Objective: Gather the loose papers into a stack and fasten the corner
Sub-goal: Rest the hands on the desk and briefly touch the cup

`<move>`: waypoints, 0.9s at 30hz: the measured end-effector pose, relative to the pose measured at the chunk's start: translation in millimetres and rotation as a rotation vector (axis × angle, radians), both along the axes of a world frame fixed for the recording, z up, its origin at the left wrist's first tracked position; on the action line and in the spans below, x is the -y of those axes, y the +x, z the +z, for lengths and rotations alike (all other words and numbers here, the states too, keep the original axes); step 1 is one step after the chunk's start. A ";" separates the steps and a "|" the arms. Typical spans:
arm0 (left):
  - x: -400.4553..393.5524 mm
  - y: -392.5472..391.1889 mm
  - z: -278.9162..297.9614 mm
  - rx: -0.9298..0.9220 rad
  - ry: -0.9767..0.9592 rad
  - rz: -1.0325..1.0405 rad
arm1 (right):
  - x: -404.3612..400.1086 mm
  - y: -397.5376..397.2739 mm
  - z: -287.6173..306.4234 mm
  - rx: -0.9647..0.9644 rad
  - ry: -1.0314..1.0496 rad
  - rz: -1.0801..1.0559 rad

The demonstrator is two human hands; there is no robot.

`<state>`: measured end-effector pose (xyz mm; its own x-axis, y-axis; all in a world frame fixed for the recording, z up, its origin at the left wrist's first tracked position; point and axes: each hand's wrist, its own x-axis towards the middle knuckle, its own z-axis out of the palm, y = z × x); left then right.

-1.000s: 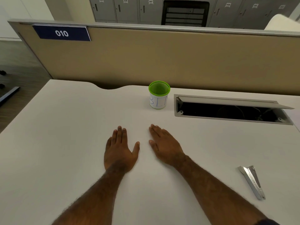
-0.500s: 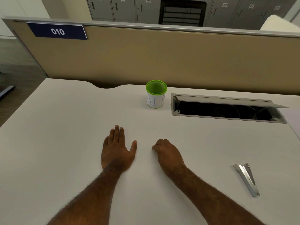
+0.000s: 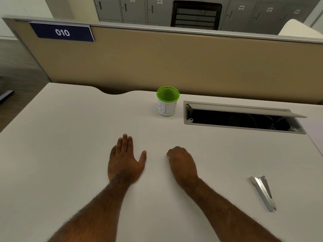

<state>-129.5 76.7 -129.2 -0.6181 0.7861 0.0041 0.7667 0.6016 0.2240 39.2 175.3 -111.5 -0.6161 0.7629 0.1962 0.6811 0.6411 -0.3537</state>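
Here the fingers [image 3: 125,142] of the left hand [image 3: 124,161] are laid straight and close together, flat on the white worktop [image 3: 61,145], with the thumb spread to the side; nothing is held. The fingers of the right hand [image 3: 182,162] are curled under the palm, knuckles up, and rest on the worktop just beside the left hand; whether anything is pinched beneath them cannot be told. Both bare forearms are stretched in from the near edge. Loose papers cannot be made out against the white surface.

A metal stapler [image 3: 264,192] is seen lying on its side to the right of the right hand, well apart from it, pointing toward the near edge. Beyond the hands a small cup [image 3: 167,102] with a green mesh rim and a white wrap marked in blue is set upright; the visible part of its inside shows only green mesh. Just beside it on the right, a cable tray [image 3: 241,117] is sunk into the worktop with its lid propped open; dark cables are dimly seen inside. A tan partition [image 3: 174,62] is set along the far edge, carrying a blue plate [image 3: 62,32] marked 010. Grey lockers [image 3: 132,9] are seen behind it.
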 end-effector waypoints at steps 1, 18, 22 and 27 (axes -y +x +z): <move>0.1 0.0 0.0 0.002 0.002 0.001 | -9.6 1.3 3.2 -0.101 -0.155 -0.098; -0.9 0.0 2.6 0.018 0.024 -0.004 | -120.1 -51.6 130.6 -1.355 -1.357 -0.347; 0.7 1.2 1.6 0.029 0.046 -0.003 | -150.6 -86.8 143.8 -1.085 -0.959 -0.322; 1.1 1.2 1.0 0.023 0.046 -0.002 | -173.5 -112.5 137.1 -0.363 -0.356 -0.335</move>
